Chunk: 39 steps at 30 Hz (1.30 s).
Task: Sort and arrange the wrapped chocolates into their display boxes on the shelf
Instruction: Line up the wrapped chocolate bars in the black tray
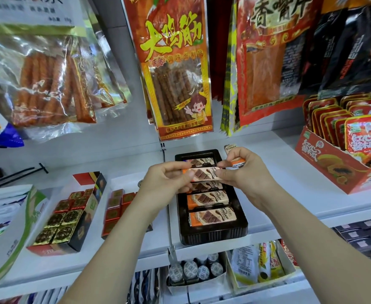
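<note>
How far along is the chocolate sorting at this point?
Done: at least three orange-wrapped bars lie in a row in the black tray. In hand: the left hand and right hand pinch a lifted bar over that row; the right hand also grips spare bars. Left: seat these; the tray's back end looks partly unfilled.

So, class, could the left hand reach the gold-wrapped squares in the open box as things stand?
Probably, yes: the gold-wrapped squares lie uncovered with nothing above them, but the left hand pinches a chocolate bar and must free its grip first.
</note>
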Available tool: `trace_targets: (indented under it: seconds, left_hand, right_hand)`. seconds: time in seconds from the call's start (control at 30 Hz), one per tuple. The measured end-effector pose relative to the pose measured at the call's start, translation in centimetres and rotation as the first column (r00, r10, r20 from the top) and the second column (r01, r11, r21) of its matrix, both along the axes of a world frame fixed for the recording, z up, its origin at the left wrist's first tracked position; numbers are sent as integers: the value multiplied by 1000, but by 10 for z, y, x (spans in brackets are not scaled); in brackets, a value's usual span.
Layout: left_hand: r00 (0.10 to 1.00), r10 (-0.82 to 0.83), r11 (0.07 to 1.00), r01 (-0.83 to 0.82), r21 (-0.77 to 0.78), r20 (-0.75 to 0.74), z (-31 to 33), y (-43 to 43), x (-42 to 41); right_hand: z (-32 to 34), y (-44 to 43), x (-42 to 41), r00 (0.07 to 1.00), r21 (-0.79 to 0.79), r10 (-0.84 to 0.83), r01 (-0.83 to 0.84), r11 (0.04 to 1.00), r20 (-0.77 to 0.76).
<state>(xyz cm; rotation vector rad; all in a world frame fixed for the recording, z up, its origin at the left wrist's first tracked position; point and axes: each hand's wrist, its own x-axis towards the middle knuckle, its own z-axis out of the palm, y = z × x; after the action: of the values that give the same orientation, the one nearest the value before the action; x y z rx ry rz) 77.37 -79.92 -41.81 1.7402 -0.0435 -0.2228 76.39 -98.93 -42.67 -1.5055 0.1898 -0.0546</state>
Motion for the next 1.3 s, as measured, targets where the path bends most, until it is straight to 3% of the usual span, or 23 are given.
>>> trace_targets:
  seconds: [0.07,0.17,0.4,0.5,0.7,0.83,1.03,1.3]
  left_hand:
    - [996,85,994,-86,69,20,-6,-5,2]
    - [985,100,944,-138,301,139,-14,-12,6]
    - [961,14,801,-176,573,275,-26,-14,9]
    - [947,-76,728,-162,666,313,-28,-14,8]
    - [938,-224,662,-54,747,266,-25,-7,6]
    - [920,-309,564,-27,825,242,-20,-3,3]
    - [910,-300,539,-85,838,285,-16,-14,14]
    - [908,-354,332,-104,938,226,-26,-32,20]
  right_hand:
    - [-4,4,0,1000,-148,-17,20,989,18]
    - [-10,7,3,996,-369,-57,80,926,74]
    - [-18,7,6,990,-618,-48,122,777,135]
    - [-20,6,7,995,-644,-43,88,760,85]
    - [-20,2,6,998,-695,8,33,719,56]
    - [-18,-2,4,997,-701,73,-30,712,32]
    - [-19,-6,2,998,-559,21,20,829,67]
    - [-21,-8,4,995,-625,75,-14,781,71]
